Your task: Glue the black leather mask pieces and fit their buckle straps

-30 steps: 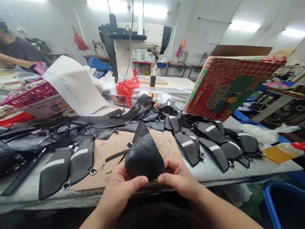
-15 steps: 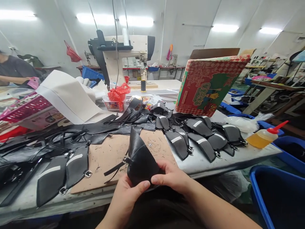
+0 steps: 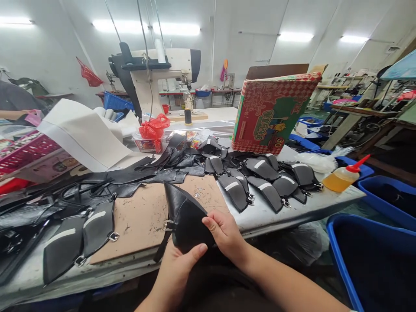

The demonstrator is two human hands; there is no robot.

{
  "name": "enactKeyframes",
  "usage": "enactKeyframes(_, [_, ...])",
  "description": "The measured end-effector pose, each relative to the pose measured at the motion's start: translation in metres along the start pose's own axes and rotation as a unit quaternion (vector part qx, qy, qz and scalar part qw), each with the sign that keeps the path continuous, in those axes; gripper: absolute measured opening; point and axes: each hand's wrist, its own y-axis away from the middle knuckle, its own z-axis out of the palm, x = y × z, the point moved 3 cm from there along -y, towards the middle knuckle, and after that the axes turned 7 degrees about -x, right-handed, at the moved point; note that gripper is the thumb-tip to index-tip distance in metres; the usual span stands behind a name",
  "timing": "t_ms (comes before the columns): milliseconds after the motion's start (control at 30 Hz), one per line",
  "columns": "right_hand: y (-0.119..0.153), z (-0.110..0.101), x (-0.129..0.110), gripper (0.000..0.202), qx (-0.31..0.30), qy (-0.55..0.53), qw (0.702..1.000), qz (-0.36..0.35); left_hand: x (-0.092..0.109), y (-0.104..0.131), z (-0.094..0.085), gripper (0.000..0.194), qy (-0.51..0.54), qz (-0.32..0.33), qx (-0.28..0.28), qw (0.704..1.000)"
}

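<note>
A black leather cup-shaped piece (image 3: pixel 191 219) with a metal buckle and a hanging strap is held up between both hands, its pointed end upward. My left hand (image 3: pixel 182 260) grips its lower edge, thumb across the front and the other fingers hidden behind. My right hand (image 3: pixel 224 232) pinches the right edge higher up, thumb in front and fingers curled. Beneath and beyond lies a tan cardboard sheet (image 3: pixel 139 225). To its left rest two grey-backed cup pieces (image 3: pixel 97 227) with white strips and buckles; several similar pieces (image 3: pixel 260 184) lie to the right.
A white sewing machine (image 3: pixel 175 65) stands behind the table, near a red-green carton (image 3: pixel 269 117). At the right are a bottle of yellow liquid (image 3: pixel 341 178) and a blue bin (image 3: pixel 339 255). Black straps (image 3: pixel 97 188) and white sheets (image 3: pixel 84 134) lie left. Another person's sleeve (image 3: pixel 16 97) shows far left.
My right hand has moved up along the right edge of the leather piece. The piece has turned slightly, its strap now hanging down beside my left hand. The whole view has shifted.
</note>
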Motion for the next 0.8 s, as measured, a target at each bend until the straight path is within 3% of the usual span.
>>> enactKeyframes(100, [0.0,0.001,-0.004,0.049,0.005,-0.002,1.0,-0.008,0.004,0.0,0.002,0.039,0.024,0.0,-0.026,0.999])
enactKeyframes(200, [-0.005,-0.004,-0.005,0.053,0.003,-0.105,0.994,0.041,0.017,-0.001,0.002,0.046,-0.011,0.005,-0.023,1.0])
enactKeyframes(367, [-0.009,-0.003,-0.013,0.046,-0.216,-0.321,0.914,0.126,0.046,-0.006,0.002,0.04,-0.133,0.027,0.017,0.991])
enactKeyframes(500, [-0.009,-0.007,-0.02,0.038,-0.184,-0.348,0.913,0.107,0.058,-0.011,0.009,0.045,-0.189,0.033,0.012,0.981])
enactKeyframes(600, [-0.009,-0.007,-0.028,0.046,-0.186,-0.343,0.915,0.098,0.063,-0.01,0.014,0.042,-0.233,0.047,0.033,0.971])
enactKeyframes(800, [-0.005,-0.002,-0.033,0.047,-0.148,-0.38,0.906,0.115,0.065,-0.012,0.017,0.04,-0.275,0.05,-0.022,0.96])
